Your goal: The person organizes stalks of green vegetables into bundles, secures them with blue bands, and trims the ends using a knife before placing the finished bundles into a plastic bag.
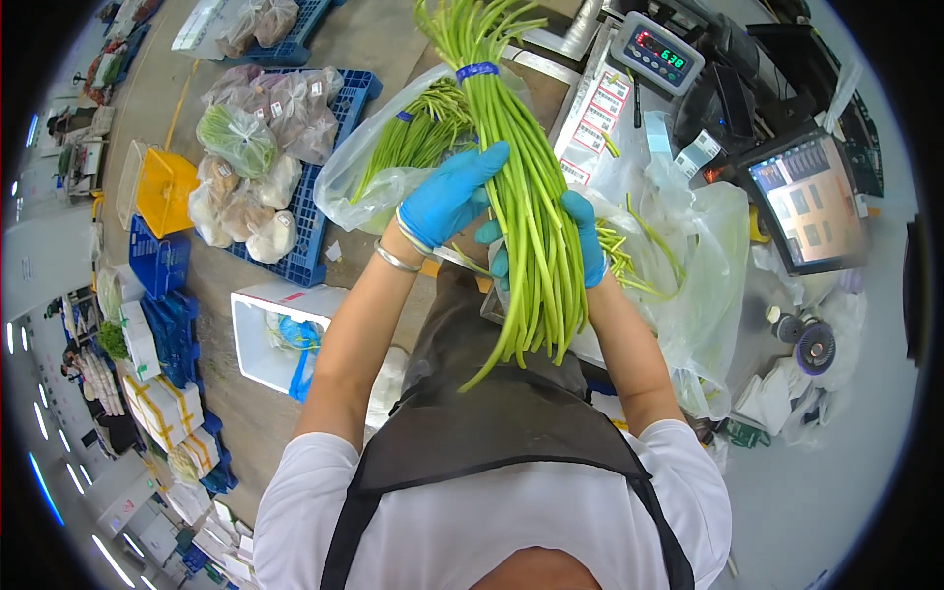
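A long bundle of green garlic scapes (527, 214) hangs in front of my apron, bound near its upper end with a blue band (477, 71). My left hand (453, 193), in a blue glove, grips the bundle from the left with the thumb across the stems. On the other side, my gloved right hand (582, 236) holds the lower stems, its fingers partly hidden behind them. Behind the bundle, a clear plastic bag (343, 188) lies open with more banded scapes (420, 133) inside. Loose cut stems (619, 258) lie beside my right wrist.
A digital scale display (656, 53), a sheet of printed labels (596, 122) and a touchscreen monitor (807, 199) stand at the right. Another plastic bag (700, 295) lies beneath them. Leftward are a blue pallet (313, 221) with bagged produce, a white foam box (243, 346) and a yellow crate (164, 193).
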A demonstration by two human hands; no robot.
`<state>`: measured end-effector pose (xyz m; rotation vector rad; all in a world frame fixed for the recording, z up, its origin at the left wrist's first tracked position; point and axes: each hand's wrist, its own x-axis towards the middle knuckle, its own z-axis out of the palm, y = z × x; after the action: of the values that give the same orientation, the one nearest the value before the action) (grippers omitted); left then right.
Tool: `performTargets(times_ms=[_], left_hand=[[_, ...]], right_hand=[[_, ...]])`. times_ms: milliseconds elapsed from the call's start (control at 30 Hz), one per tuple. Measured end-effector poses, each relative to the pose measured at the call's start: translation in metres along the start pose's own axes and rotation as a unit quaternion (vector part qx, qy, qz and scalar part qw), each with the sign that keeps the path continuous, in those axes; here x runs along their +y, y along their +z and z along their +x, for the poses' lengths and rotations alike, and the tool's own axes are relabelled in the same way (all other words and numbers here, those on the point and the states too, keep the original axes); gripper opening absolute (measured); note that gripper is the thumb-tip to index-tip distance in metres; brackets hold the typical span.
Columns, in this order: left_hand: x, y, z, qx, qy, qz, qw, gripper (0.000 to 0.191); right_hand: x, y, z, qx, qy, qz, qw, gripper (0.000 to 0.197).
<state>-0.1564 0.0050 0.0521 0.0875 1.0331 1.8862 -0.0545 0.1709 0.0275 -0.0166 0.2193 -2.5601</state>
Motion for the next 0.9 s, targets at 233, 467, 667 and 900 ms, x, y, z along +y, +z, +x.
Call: performTargets(times_ms=[233, 467, 667, 900], left_hand=[[-0.025, -0.016, 0.024, 0.009, 0.032, -0.362, 0.932, 0.050], [-0.037, -0.026, 0.045, 0.098, 0.042, -0.263, 0.959, 0.046], [-0.033, 0.018, 0.051, 0.120, 0.073, -0.100, 0.985, 0.040], [-0.035, 0.019, 0.067, 0.145, -0.022, -0.071, 0.987, 0.022]], right_hand=[[0.025, -0.026, -0.002, 0.033, 0.116, -0.040, 0.992, 0.074], [-0.034, -0.012, -0.033, 0.438, -0.126, -0.547, 0.702, 0.023], [-0.031, 0.028, -0.024, 0.326, -0.102, -0.664, 0.665, 0.020], [-0.056, 0.017, -0.059, 0.263, -0.003, -0.495, 0.828, 0.023]])
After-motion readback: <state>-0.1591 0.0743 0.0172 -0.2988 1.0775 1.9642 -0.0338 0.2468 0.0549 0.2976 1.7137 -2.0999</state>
